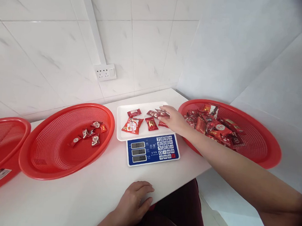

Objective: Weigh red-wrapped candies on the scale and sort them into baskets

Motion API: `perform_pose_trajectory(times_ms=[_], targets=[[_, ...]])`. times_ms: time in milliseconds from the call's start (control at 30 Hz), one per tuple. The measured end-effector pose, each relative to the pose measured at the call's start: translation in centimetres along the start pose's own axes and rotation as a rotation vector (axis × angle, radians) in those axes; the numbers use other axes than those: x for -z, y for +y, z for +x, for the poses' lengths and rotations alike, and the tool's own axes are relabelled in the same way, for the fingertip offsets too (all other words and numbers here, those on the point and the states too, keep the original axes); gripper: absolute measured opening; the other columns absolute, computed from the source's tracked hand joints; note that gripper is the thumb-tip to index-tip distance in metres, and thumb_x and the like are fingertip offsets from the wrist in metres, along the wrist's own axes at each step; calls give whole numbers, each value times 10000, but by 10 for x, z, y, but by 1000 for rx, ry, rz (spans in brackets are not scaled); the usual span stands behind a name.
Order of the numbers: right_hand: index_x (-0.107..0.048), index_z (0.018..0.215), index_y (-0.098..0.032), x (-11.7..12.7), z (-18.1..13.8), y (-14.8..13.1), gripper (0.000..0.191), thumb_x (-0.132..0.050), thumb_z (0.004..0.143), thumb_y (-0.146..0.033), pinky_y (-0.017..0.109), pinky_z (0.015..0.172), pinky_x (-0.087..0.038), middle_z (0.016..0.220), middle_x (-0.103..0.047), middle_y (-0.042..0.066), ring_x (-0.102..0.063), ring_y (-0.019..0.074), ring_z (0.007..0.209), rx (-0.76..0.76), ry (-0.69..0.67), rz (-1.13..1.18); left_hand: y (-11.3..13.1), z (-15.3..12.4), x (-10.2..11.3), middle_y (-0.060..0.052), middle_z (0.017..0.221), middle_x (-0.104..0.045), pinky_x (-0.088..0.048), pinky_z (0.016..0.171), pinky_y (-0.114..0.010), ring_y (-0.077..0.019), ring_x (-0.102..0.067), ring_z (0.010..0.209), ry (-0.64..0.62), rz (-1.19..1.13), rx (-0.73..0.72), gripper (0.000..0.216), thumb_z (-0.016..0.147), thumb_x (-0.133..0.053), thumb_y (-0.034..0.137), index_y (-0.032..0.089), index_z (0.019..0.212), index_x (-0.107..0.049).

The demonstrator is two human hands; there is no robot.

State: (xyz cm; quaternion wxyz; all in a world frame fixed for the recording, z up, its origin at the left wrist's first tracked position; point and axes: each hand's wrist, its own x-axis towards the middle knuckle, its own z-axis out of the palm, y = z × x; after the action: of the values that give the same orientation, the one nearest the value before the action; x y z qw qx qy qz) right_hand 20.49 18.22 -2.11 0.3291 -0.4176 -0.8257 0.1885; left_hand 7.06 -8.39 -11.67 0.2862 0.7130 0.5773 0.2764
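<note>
My right hand (175,120) reaches over the white tray (122,111) of a digital scale (153,150), thumb and fingers around a dark red wrapped candy (163,113). Other wrapped candies lie on the tray: a small one (134,112) at the back left, a larger white-and-red packet (132,125) in front of it, and a red one with gold print (151,124) in the middle. Part of another red packet (163,124) shows beneath my hand. My left hand (135,200) rests at the table's front edge, holding nothing, its fingers loosely bent and the thumb apart.
To the right stands a red mesh basket (265,151) heaped with wrapped candies (218,127). Left of the scale, another red basket (51,154) holds several candies (95,140). A third red basket (3,164) is cut off at the left. Tiled walls close off the white table (87,195).
</note>
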Motion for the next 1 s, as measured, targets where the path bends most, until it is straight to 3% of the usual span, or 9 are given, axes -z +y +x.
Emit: perform_pose_trajectory(times_ms=[600, 767, 867, 1000], targets=[[-517, 1232, -191, 2, -4, -5, 459, -536, 775, -157, 401, 1046, -335, 1356, -425, 101, -398, 218, 1253, -14, -96, 30, 0, 0, -1, -50, 1088, -649, -487, 907, -314, -183, -593, 1003, 11, 9, -9, 257, 802, -548, 182, 226, 1045, -621], [-565, 1173, -210, 7, -7, -9, 381, -496, 802, -158, 421, 1016, -367, 1228, -559, 63, -473, 217, 1187, 22, -153, -21, 0, 1, 0, -51, 1089, -650, -483, 910, -322, -184, -593, 1003, 8, -1, -1, 264, 801, -545, 180, 224, 1050, -620], [-600, 1139, -197, 5, -13, -10, 332, -500, 824, -220, 462, 1050, -311, 1216, -578, 59, -359, 248, 1279, 80, -236, -99, 0, 1, 0, -54, 1089, -651, -486, 906, -330, -189, -594, 1003, 6, -1, -3, 267, 800, -543, 173, 225, 1050, -620], [-583, 1191, -209, 1, -22, -10, 411, -524, 819, -373, 518, 1069, -251, 1342, -474, 55, -208, 294, 1345, 154, -365, -222, 0, 1, -1, -50, 1087, -652, -488, 903, -327, -189, -595, 999, 13, -11, 5, 263, 800, -546, 175, 232, 1045, -623]])
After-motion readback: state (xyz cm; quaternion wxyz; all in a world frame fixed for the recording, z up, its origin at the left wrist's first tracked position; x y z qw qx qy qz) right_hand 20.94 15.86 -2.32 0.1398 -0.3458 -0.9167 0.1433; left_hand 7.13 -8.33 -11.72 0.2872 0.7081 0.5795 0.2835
